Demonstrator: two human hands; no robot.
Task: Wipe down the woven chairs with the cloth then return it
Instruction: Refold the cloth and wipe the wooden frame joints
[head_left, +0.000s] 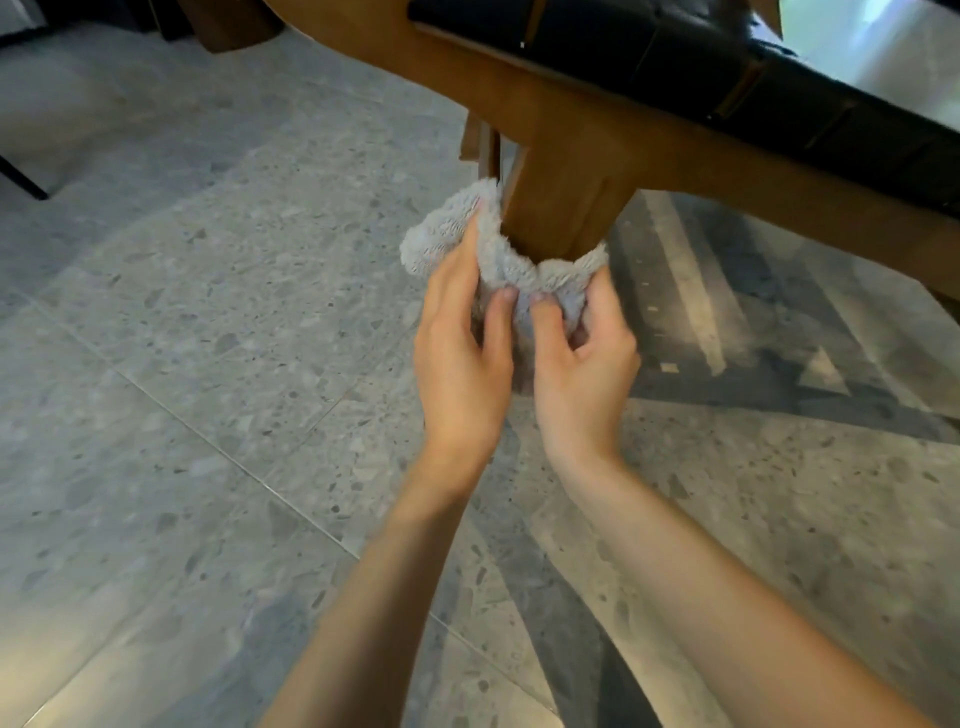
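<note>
Both thumbs press into a pale grey fluffy cloth (496, 260), and the fingers of the left hand (460, 358) and right hand (582, 364) close around it from either side, clamping it about a wooden chair leg (561, 208). The cloth wraps the leg low down, just under the wooden seat rail (519, 88). Above the rail lies the black woven seat (727, 67). Below spreads a grey speckled tile floor (208, 364).

- cloth (488, 244): pale grey, fuzzy nap
- chair leg (561, 208), above the cloth: mid-brown wood
- seat straps (727, 78), up and right of the cloth: black, woven
- floor (208, 312): grey terrazzo, dark and light speckles, thin tile seams
</note>
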